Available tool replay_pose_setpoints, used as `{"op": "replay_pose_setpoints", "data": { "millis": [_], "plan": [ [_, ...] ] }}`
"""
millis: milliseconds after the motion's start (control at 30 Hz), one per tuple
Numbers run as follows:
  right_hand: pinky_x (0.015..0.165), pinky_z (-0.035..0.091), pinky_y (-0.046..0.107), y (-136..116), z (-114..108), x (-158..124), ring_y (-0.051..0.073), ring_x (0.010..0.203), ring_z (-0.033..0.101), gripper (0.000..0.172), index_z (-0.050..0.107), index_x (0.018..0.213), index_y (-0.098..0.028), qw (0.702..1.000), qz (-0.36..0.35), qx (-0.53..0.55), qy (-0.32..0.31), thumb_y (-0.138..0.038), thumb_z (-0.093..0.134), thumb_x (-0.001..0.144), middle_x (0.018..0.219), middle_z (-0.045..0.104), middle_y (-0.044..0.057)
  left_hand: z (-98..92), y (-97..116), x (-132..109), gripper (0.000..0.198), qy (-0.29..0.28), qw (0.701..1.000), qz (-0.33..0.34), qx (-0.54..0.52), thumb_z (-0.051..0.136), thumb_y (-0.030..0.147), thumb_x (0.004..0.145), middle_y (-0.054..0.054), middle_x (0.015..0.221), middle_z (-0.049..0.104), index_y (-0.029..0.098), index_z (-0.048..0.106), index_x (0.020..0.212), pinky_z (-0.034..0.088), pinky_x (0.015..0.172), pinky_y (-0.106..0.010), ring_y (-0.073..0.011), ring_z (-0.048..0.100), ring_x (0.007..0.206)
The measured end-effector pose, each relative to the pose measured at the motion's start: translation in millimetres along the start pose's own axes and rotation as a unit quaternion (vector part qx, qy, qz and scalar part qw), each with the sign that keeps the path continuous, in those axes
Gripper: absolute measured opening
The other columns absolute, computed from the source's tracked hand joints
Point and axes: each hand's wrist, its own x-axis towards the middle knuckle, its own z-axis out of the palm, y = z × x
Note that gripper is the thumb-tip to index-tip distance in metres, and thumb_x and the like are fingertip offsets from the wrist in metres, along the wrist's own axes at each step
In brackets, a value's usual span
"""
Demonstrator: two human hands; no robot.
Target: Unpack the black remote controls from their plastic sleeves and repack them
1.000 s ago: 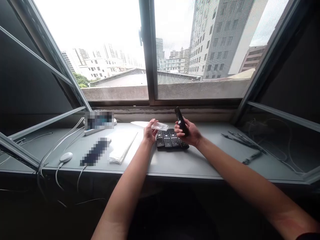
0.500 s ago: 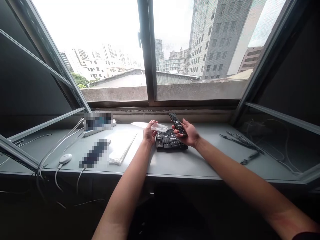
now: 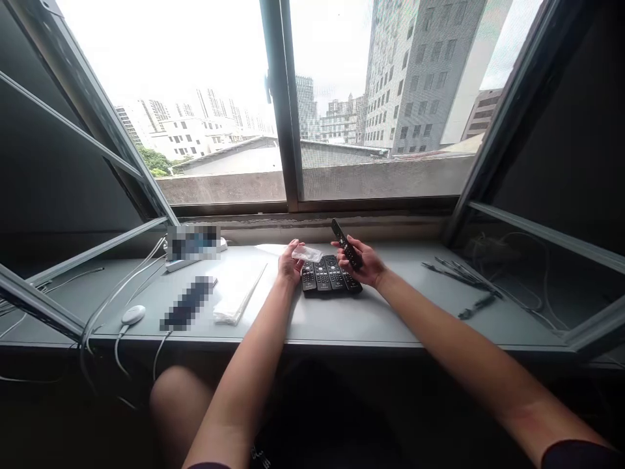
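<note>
My right hand (image 3: 367, 262) is closed round a black remote control (image 3: 346, 243), which tilts with its top end up and to the left. Between the fingers of my left hand (image 3: 290, 262) is a small clear plastic bag (image 3: 307, 253). Below both hands, several black remote controls (image 3: 323, 279) lie side by side on the grey desk (image 3: 361, 320). My right hand and the bag cover parts of that row.
To the left lie a stack of clear plastic sleeves (image 3: 239, 296), a blurred-out dark device (image 3: 189, 303) and a white round puck (image 3: 133, 315) on a cable. Dark cables (image 3: 461, 280) spread over the right side. A window (image 3: 288, 130) stands behind the desk.
In my right hand the remote control has turned more edge-on. The left hand keeps the bag nearly in place. The view has shifted slightly, and a knee now shows below the desk.
</note>
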Motion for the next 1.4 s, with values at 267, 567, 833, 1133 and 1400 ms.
{"op": "replay_pose_setpoints", "data": {
  "millis": [267,567,833,1133,1400],
  "plan": [
    [0.052,0.066,0.024,2,1,2,0.019,0.081,0.077,0.017,0.063,0.121,-0.019,0.995,-0.016,-0.041,0.086,-0.031,0.064,0.109,0.108,0.078,0.013,0.8,1,-1,0.033,-0.008,0.999,0.037,-0.004,0.091,0.027,0.08,-0.006,0.104,0.079,0.02,0.075,0.108,0.055,0.063,-0.023,-0.0125,0.071,0.074],
    [0.037,0.046,0.02,6,0,1,0.017,0.068,0.067,0.029,0.063,0.113,-0.021,0.996,-0.041,-0.078,0.019,-0.048,0.052,0.113,0.105,0.077,0.012,3.1,2,-2,0.041,-0.018,1.0,0.024,-0.009,0.094,0.029,0.078,-0.007,0.104,0.078,0.019,0.073,0.112,0.054,0.065,-0.025,-0.0127,0.071,0.074],
    [0.035,0.043,0.021,14,1,13,0.016,0.063,0.062,0.028,0.062,0.103,-0.021,0.996,-0.054,-0.076,0.017,-0.041,0.047,0.115,0.101,0.075,0.011,5.6,2,-5,0.03,-0.019,0.999,0.021,-0.03,0.088,0.024,0.083,-0.007,0.103,0.078,0.017,0.073,0.108,0.055,0.064,-0.023,-0.0126,0.07,0.073],
    [0.042,0.05,0.019,11,10,16,0.012,0.059,0.058,0.018,0.067,0.113,-0.019,0.997,-0.063,-0.054,0.001,-0.034,0.058,0.113,0.081,0.063,0.001,6.6,3,-7,0.022,-0.021,0.999,0.02,-0.031,0.085,0.022,0.084,-0.006,0.1,0.077,0.017,0.074,0.102,0.056,0.062,-0.023,-0.0126,0.07,0.071],
    [0.052,0.062,0.026,8,9,16,0.017,0.068,0.07,0.012,0.063,0.107,-0.022,0.99,-0.069,-0.066,0.102,-0.033,0.062,0.111,0.094,0.076,0.008,5.0,1,-3,0.029,-0.026,0.999,0.025,-0.026,0.086,0.024,0.083,-0.007,0.1,0.078,0.017,0.074,0.108,0.055,0.062,-0.022,-0.0125,0.071,0.072]
  ]
}}
